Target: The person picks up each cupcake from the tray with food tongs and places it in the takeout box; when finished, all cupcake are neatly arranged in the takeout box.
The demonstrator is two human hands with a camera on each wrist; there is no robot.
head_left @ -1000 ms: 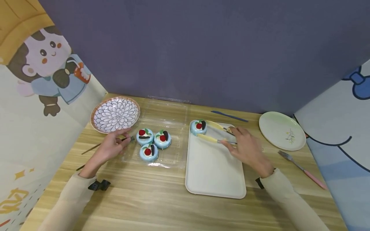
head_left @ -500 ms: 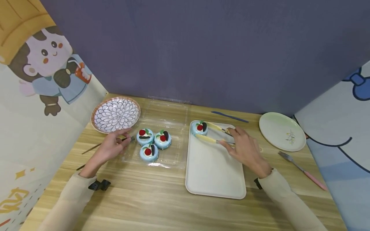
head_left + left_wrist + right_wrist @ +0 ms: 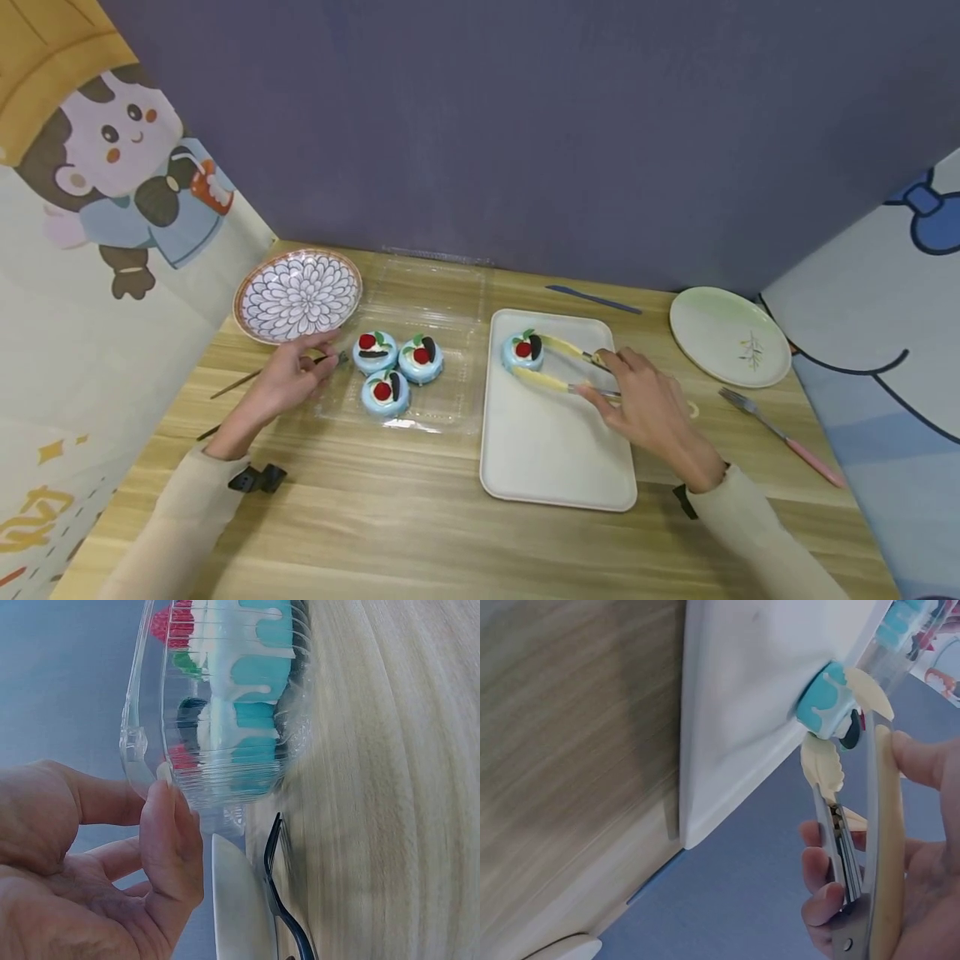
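Note:
My right hand (image 3: 648,408) grips tongs (image 3: 543,380) with cream-coloured tips. Those tips stand on either side of a light-blue cake (image 3: 512,361) at the far left of the white tray (image 3: 555,454); the cake has a berry, a green leaf and a dark biscuit on top. In the right wrist view the tong tips (image 3: 823,766) touch or nearly touch the cake (image 3: 821,705). My left hand (image 3: 291,379) pinches the left edge of an open clear plastic box (image 3: 135,742) between thumb and finger. Three similar cakes (image 3: 386,396) sit inside the box.
A petal-patterned plate (image 3: 300,292) stands behind my left hand, with a dark fork (image 3: 277,889) beside it. A blue knife (image 3: 592,298) lies behind the tray. To the right are a pale green plate (image 3: 720,333) and a pink-handled fork (image 3: 806,458).
The cake on the tray has shifted slightly toward me and to the right, along with the tongs and my right hand. My left hand has stayed at the box edge.

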